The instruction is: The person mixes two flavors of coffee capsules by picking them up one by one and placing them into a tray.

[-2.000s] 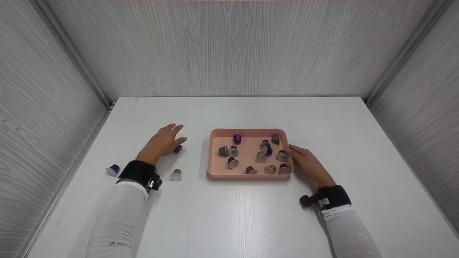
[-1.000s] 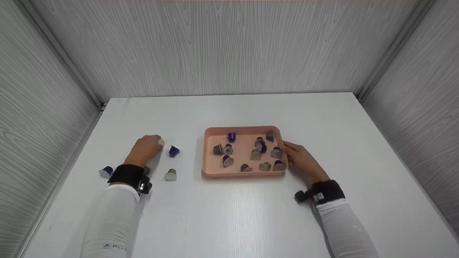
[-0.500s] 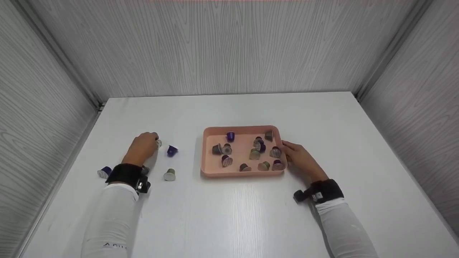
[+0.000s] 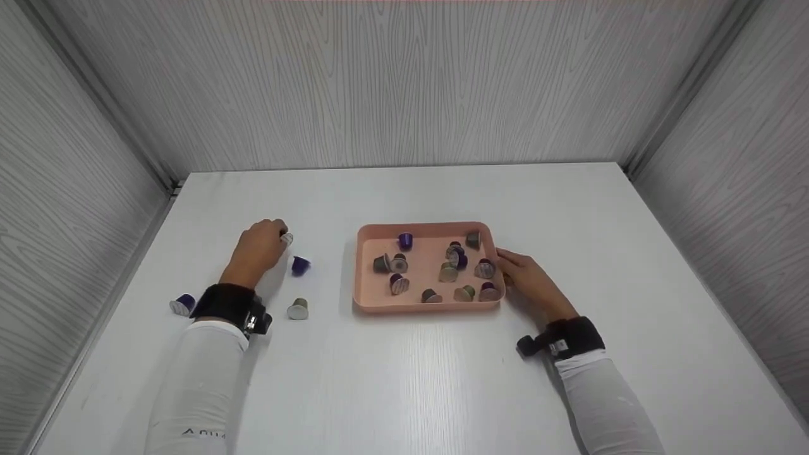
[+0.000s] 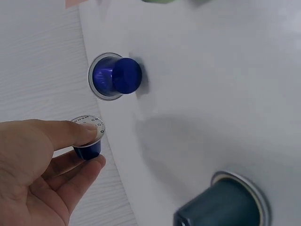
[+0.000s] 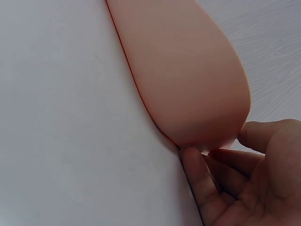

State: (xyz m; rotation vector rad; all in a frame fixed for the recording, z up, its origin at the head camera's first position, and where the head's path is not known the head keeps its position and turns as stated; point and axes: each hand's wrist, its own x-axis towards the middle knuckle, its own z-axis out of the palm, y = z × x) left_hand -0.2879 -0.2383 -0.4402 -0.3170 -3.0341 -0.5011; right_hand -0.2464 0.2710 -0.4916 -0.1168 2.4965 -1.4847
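My left hand (image 4: 258, 248) pinches a blue coffee capsule (image 5: 88, 149) between thumb and fingers, its pale printed lid facing up under the thumb. Just beside it on the table lies another blue capsule (image 4: 300, 266), on its side in the left wrist view. A dark green capsule (image 5: 223, 205) lies close to the left wrist. At the right end of the pink tray (image 4: 430, 308), my right hand (image 4: 529, 281) grips the wall, thumb at the rim and fingertips at the base. Several purple, green and grey capsules lie scattered in the tray.
A pale green capsule (image 4: 298, 309) lies on the white table (image 4: 404, 385) in front of the left hand. Left of the black wrist strap (image 4: 222, 304) is a blue capsule (image 4: 183, 304). Grey wood-grain panels (image 4: 404, 82) enclose the table at the back and sides.
The left hand, earlier spread over the table, has closed on a blue capsule and lifted it slightly away and to the right. The right hand stays on the tray; the view has shifted a little.
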